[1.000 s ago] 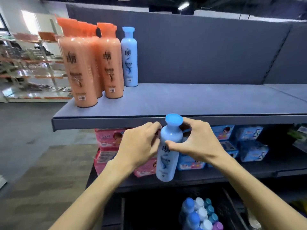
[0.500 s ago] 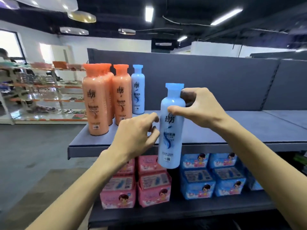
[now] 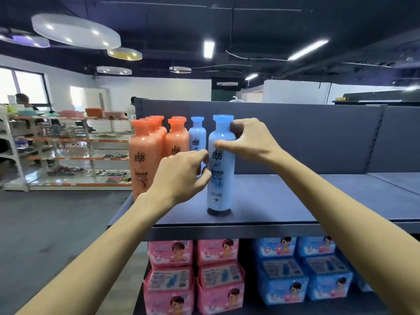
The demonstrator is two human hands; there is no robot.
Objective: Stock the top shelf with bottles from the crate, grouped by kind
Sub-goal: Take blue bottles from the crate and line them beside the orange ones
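On the top shelf point(image 3: 295, 201), at the left end, a group of orange bottles point(image 3: 145, 160) stands in rows from near to far. Just right of them, far back, is one second blue bottle point(image 3: 197, 137), partly hidden behind the left hand point(image 3: 181, 176). The blue bottle point(image 3: 221, 178) of the task is upright, near the front edge of the shelf and right of this group, with its base down at the shelf surface. The right hand point(image 3: 252, 142) has its grip closed on the bottle's upper part, thumb across the front and fingers behind the neck. The left hand's curled fingers touch the bottle's left side at mid height; whether this grip pinches it, I cannot tell. The shelf is dark grey, with a grey back panel point(image 3: 306, 137) behind. On the shelf below lie pink packs point(image 3: 195, 276) and, to the right, blue packs point(image 3: 304, 269). Far left, other racks point(image 3: 68, 151) stand in a bright shop room.
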